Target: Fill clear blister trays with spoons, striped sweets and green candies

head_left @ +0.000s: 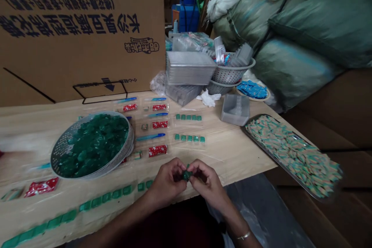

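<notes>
My left hand (167,182) and my right hand (208,184) meet at the table's front edge, fingertips closed around a small dark green piece (186,175), partly hidden by the fingers. To their left, a white perforated basket (128,151) holds a heap of loose, shiny green pieces (97,143). A row of square green pieces (101,199) runs along the front edge, ending beside my left hand. Beyond my hands lie clear trays with green squares (189,138), red patterned packets (157,150) and blue pen-like sticks (151,136).
A large cardboard box (87,46) stands at the back left. Stacked clear plastic trays (190,68) and grey baskets (232,73) stand at the back. A tray of striped pieces (293,155) juts past the table's right edge, near big green sacks (319,27).
</notes>
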Motion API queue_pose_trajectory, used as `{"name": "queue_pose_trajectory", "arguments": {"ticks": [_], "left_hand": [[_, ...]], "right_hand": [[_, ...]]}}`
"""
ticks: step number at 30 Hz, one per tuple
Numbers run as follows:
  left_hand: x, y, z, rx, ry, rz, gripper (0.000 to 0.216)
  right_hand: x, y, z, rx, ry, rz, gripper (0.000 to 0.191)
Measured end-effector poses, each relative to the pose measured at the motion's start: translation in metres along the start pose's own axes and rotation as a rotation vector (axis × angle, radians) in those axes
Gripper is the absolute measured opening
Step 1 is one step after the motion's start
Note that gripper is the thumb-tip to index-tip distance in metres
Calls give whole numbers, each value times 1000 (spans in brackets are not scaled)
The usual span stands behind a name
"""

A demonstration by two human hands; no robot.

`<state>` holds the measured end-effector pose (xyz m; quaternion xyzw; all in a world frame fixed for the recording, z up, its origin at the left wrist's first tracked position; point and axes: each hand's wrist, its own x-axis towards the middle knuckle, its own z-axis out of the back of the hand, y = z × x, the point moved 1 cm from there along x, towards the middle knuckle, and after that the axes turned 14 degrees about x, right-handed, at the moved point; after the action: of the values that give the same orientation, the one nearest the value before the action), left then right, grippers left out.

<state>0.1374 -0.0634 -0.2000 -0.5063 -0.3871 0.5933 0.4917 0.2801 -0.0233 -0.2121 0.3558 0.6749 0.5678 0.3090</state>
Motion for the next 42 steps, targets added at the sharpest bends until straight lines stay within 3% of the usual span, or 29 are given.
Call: {"name": "queue_pose_trajectory", "arguments": {"ticks": [5, 8, 13, 16, 18, 22, 25, 29, 34, 39, 42], "left_hand": [[-4, -2, 2, 47, -33, -1, 25], [-7, -1, 4, 171, 11, -17, 31], [-13, 4, 7, 433, 94, -101, 56], [-14, 2, 14, 418, 120, -72, 69], [-14, -3, 19, 277, 182, -48, 69], [-11, -10, 25, -51, 329, -9, 57], [-7, -4, 23, -277, 334, 43, 41], [-3, 5, 16, -436, 210, 148, 23], [-1, 3, 11, -287, 68, 157, 20], [-5, 2, 8, -505, 70, 134, 10], [-6, -2, 9, -313, -43, 3, 10]], "right_hand": [[-1, 6, -2, -235, 8, 170, 12], [-1, 9, -3, -293, 4, 155, 16], [-5, 24, -9, -570, 236, 265, 24], [-8, 26, -13, -754, 280, 336, 24], [-8, 20, -13, -632, 194, 311, 22], [-4, -1, -10, -128, -117, 65, 8], [-3, -8, -11, 104, -175, -41, 7], [-6, 0, -9, -51, -141, 35, 10], [-10, 9, -10, -372, -45, 292, 14], [-12, 2, -22, -244, -235, 230, 14], [-13, -1, -30, -259, -331, 267, 11]]}}
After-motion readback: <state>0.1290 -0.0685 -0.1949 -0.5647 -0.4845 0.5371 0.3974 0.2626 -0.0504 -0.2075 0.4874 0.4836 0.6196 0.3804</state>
